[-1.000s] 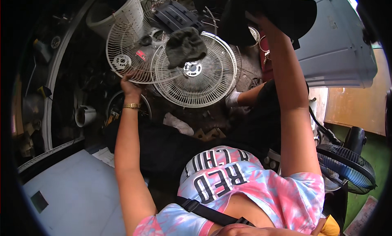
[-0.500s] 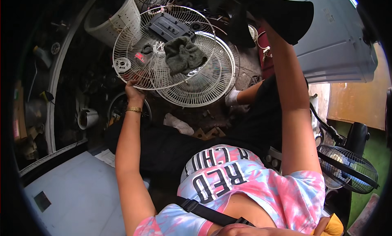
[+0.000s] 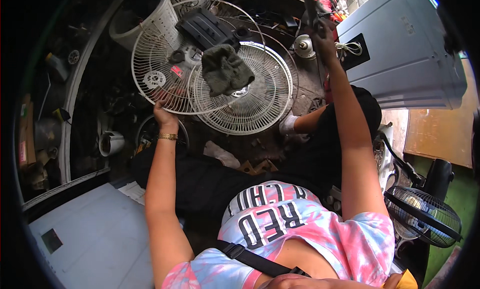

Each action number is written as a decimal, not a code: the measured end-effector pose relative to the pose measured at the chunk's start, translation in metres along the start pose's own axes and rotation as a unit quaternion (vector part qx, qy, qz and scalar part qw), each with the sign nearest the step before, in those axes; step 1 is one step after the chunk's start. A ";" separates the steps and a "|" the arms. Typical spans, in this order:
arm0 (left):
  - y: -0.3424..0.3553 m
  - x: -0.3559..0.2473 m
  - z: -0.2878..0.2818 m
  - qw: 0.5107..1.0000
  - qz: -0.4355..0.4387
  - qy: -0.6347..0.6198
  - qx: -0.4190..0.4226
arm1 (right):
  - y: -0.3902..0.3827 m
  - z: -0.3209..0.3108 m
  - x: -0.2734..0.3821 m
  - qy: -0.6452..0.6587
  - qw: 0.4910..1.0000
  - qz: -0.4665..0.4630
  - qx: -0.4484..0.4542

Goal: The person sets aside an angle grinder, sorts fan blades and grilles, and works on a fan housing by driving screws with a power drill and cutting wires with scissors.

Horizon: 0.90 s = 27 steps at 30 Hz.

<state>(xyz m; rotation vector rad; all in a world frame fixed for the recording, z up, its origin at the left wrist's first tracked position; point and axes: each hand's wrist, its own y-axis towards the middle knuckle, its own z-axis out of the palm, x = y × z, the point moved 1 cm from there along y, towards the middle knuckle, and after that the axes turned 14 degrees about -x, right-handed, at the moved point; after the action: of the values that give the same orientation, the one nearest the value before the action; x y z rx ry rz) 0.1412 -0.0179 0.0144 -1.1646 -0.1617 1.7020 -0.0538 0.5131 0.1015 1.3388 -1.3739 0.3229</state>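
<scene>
My left hand [image 3: 165, 114], with a gold watch band at its wrist, grips the near-left rim of a white wire fan grille [image 3: 139, 71]. A second white fan grille [image 3: 267, 114] lies under it to the right. On the upper grille rest a crumpled dark grey-green cloth [image 3: 225, 71] and a black rectangular plastic part [image 3: 204, 30]. My right hand [image 3: 324, 41] is raised at the upper right. It is closed around a black fan blade [image 3: 310, 9], which shows nearly edge-on. Just left of that hand stands a white round motor-like part [image 3: 304, 46].
A large grey plastic bin [image 3: 400, 54] stands at the right, with a coiled white cord [image 3: 351, 48] beside it. A black caged fan [image 3: 425, 214] is at the lower right. White perforated baskets [image 3: 160, 24] stand behind the grilles. A grey panel [image 3: 95, 234] lies lower left.
My right hand has moved slightly left and turned the black fan blade from broad side to nearly edge-on, uncovering the motor-like part and cord. The upper grille has shifted slightly left and tilted.
</scene>
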 end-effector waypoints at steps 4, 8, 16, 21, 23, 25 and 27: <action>-0.005 -0.037 -0.017 0.999 0.020 -0.036 0.007 | -0.040 0.013 -0.029 -0.209 0.977 0.026 -0.038; -0.002 -0.062 -0.029 0.998 0.036 -0.052 0.032 | -0.042 0.024 -0.020 -0.215 0.973 -0.003 -0.083; 0.002 -0.011 -0.046 0.998 -0.035 0.027 -0.039 | -0.037 0.028 0.028 -0.082 0.989 0.007 -0.127; 0.011 0.055 -0.060 0.980 -0.161 0.107 -0.049 | -0.030 0.031 0.043 -0.019 0.995 -0.049 -0.090; -0.005 0.085 -0.044 0.978 -0.156 0.125 -0.061 | -0.033 0.029 0.049 -0.028 0.992 -0.092 -0.081; -0.011 0.101 -0.033 0.977 -0.145 0.143 -0.068 | -0.032 0.024 0.051 -0.027 0.992 -0.090 -0.080; 0.004 0.121 -0.045 0.969 -0.147 0.197 -0.030 | -0.031 0.027 0.057 0.018 0.995 -0.065 -0.069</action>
<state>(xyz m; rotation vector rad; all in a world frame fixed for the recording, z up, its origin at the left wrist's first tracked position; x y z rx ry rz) 0.1711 0.0575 -0.0862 -1.4243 -0.1307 1.1898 -0.0255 0.4524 0.1243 1.2946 -1.2484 0.1608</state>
